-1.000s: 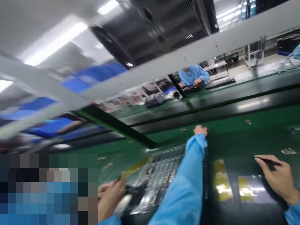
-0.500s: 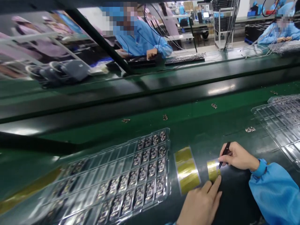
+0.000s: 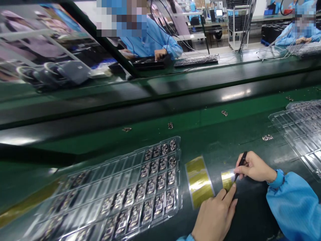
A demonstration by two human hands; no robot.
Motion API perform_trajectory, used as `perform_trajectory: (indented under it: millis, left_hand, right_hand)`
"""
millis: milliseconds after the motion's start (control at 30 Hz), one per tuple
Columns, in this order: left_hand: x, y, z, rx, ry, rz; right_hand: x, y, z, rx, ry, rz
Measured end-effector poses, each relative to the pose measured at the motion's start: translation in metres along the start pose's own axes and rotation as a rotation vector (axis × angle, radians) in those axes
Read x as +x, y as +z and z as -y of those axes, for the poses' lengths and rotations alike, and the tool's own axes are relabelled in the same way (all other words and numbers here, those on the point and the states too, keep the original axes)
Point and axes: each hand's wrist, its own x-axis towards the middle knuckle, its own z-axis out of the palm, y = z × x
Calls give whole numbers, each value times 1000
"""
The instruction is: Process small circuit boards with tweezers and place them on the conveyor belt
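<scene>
My right hand (image 3: 257, 168) is closed around black tweezers (image 3: 242, 160), tips pointing down at a small piece of yellow film tape (image 3: 225, 180) on pale backing. From below, my left hand (image 3: 215, 214) reaches to the same piece. Its fingers are stretched out, with the index fingertip close by the tweezer tips. Whether the tips grip any film is too small to tell. A larger sheet of yellow film tape (image 3: 199, 183) lies flat just left of the small piece, near my left knuckles.
On the left is a clear plastic tray (image 3: 107, 174) with small circuit boards in many pockets. More clear trays (image 3: 296, 130) lie at the right. Several loose boards, one a circuit board (image 3: 267, 137), rest on the green bench. Across it, a person (image 3: 152, 36) in blue works.
My left index fingertip has moved slightly up, closer to the tweezer tips. My right hand has barely moved. The view has shifted a little.
</scene>
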Motion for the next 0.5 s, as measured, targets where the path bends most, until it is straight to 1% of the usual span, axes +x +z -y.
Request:
perform_trajectory:
  millis: [67,133,200,233,267,333,367,400,500]
  left_hand:
    - [-1,-2,1,-46,-6,14]
    - [-1,-10,6,-128,7,45]
    - [6,-25,18,-225,37,71]
    - [15,-35,25,-284,42,57]
    - [27,-45,34,-371,16,15]
    - [62,-66,52,-591,-102,-124]
    - [85,-75,60,-725,-201,-204]
    - [109,-83,66,-783,-266,-259]
    - [183,-98,79,-847,-364,-402]
  right_hand:
    - [0,-2,2,40,1,-26]
    - [0,-4,5,78,-11,-70]
    - [0,-7,9,118,-35,-120]
    - [0,-8,11,137,-51,-142]
    - [0,-8,13,154,-70,-163]
    - [-1,-9,14,187,-109,-201]
    - [-1,-9,15,200,-124,-214]
    - [0,-8,14,213,-134,-227]
    - [1,-7,13,250,-147,-265]
